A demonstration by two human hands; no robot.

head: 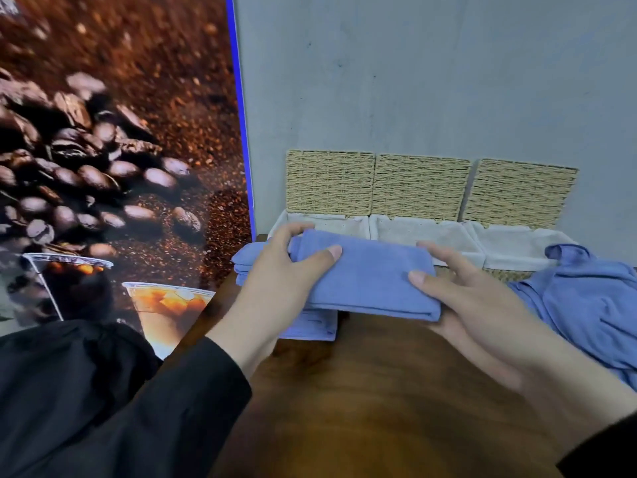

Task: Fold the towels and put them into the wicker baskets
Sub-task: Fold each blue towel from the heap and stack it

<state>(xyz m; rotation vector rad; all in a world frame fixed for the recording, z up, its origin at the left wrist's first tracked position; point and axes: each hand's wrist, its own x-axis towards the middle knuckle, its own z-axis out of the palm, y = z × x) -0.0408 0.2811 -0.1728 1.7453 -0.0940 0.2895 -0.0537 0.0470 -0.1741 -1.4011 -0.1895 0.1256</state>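
Closest to the camera, black sleeves [113, 408] frame a brown wooden table [362, 408]. Above the tabletop both hands carry a folded blue towel [368, 277] between them. The left hand [279, 270] grips its left end, thumb lying on top and fingers curled over the far edge. The right hand [472, 298] holds the right end, thumb pressed on the top face and fingers wrapped underneath and round the far side.

Just under and behind the left hand lies a stack of folded blue towels [310, 326] on the table; how many are in it is hard to tell, since the hand and the held towel cover most of it. To the right, an unfolded blue towel [586, 305] is heaped loosely, its upper part draped against the nearest corner of the right basket.

Beyond the hands stand three wicker baskets in a row against a grey wall [431, 81]: left basket [327, 182], middle basket [420, 188] and right basket [517, 194], each with a pale cloth lining. The held towel hangs in front of the left and middle ones.

On the left, a large poster [103, 150] shows coffee beans and iced drinks.
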